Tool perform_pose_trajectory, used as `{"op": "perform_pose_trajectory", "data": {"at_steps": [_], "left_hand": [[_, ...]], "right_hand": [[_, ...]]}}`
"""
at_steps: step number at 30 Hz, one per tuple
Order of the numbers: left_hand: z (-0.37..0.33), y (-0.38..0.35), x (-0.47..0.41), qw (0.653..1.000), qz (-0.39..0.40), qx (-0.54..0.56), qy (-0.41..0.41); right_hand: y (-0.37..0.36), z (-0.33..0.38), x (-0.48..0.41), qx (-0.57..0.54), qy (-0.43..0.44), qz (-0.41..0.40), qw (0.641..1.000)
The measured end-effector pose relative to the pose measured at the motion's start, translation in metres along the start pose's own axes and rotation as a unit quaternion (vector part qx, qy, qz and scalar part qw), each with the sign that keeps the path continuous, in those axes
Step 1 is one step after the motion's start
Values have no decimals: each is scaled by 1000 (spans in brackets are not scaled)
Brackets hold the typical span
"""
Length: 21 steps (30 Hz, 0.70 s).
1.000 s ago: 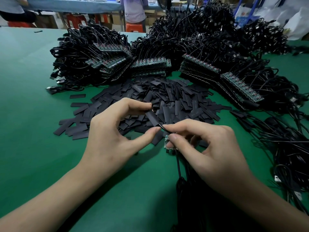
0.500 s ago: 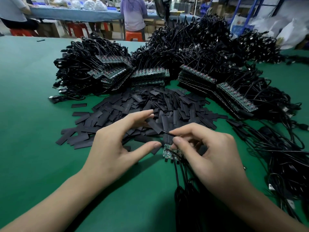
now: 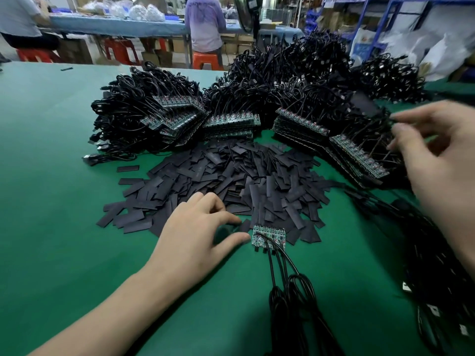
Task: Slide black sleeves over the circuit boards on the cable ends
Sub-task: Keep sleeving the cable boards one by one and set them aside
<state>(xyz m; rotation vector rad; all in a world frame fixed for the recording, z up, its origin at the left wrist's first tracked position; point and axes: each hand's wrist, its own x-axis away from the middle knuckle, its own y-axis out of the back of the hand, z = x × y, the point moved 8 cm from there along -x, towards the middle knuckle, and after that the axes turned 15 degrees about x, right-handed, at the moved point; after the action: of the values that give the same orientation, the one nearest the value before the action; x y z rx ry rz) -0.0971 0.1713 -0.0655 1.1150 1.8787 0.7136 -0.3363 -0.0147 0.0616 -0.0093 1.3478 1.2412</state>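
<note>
Nearest the camera, a bundle of black cables [image 3: 290, 304] is seen coiled on the green table [image 3: 64, 227], their leads running up to a small cluster of circuit boards [image 3: 268, 236] laid flat just at the near edge of the sleeve pile. No sleeve is seen on these boards. Just left of them the left hand [image 3: 198, 232] is rested on the table, palm down, with the fingers loosely bent so that their tips touch the nearest sleeves. The thumb is stretched out towards the boards, and nothing is seen held in the gap between thumb and forefinger. Beyond it, the black sleeves [image 3: 231, 181] are spread in a broad, loose heap of flat strips, with a few strays lying apart to the left. To the right, the right hand [image 3: 442, 155] is raised above the table and blurred, its fingers part-spread over a row of stacked boards [image 3: 359, 158]. Whether anything is pinched there cannot be told. Further back, more rows of boards [image 3: 231, 122] are stacked in front of a large heap of tangled cable [image 3: 282, 80]. At the far end, a blue-covered bench [image 3: 115, 25], red stools [image 3: 205, 60] and a standing person [image 3: 204, 21] are seen.
</note>
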Motion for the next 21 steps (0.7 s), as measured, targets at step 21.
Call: {"op": "perform_pose_trajectory", "data": {"at_steps": [21], "left_hand": [[-23,-9,0,995,35,38,-88]], "right_hand": [[-102,86,112,106,181,404,891]]}}
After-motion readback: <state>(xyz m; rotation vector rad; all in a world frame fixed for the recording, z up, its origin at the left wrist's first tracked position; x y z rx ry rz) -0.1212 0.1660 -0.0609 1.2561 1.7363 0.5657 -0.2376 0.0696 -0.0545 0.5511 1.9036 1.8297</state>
